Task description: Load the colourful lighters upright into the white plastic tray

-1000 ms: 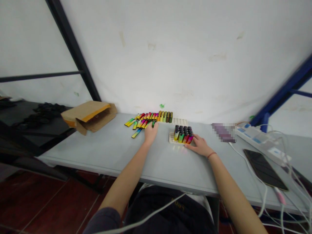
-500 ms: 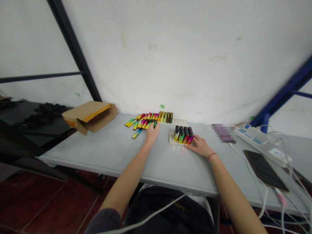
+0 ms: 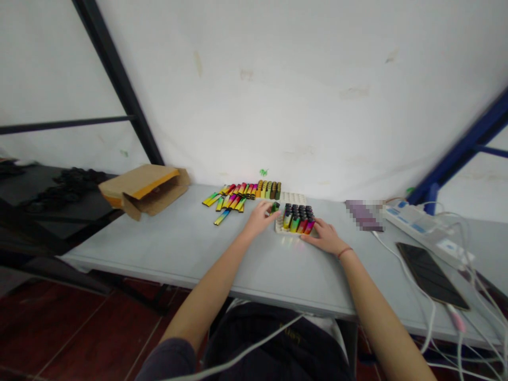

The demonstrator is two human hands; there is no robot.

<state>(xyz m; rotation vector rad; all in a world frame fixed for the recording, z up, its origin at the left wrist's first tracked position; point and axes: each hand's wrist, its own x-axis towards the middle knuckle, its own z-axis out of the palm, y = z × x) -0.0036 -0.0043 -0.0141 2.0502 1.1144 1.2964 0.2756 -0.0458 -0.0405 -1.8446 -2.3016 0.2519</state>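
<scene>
A white slotted tray (image 3: 280,227) on the grey table (image 3: 190,248) holds several upright rainbow-coloured sticks with black tops (image 3: 298,218). My left hand (image 3: 260,218) is closed on one green-tipped stick (image 3: 274,207) just left of the tray. My right hand (image 3: 325,236) rests flat against the tray's near right corner, fingers touching it. Further back lies a loose pile of the same coloured sticks (image 3: 230,197), with a row of them standing in a second white tray (image 3: 292,198) by the wall.
An open cardboard box (image 3: 143,189) lies at the table's back left. On the right are a power strip (image 3: 424,225), a dark phone (image 3: 431,275) and several white cables. A blurred purple item (image 3: 363,214) sits behind my right hand.
My left hand picked a stick from the loose pile and carried it right to the tray's left side. My right hand has stayed on the tray.
</scene>
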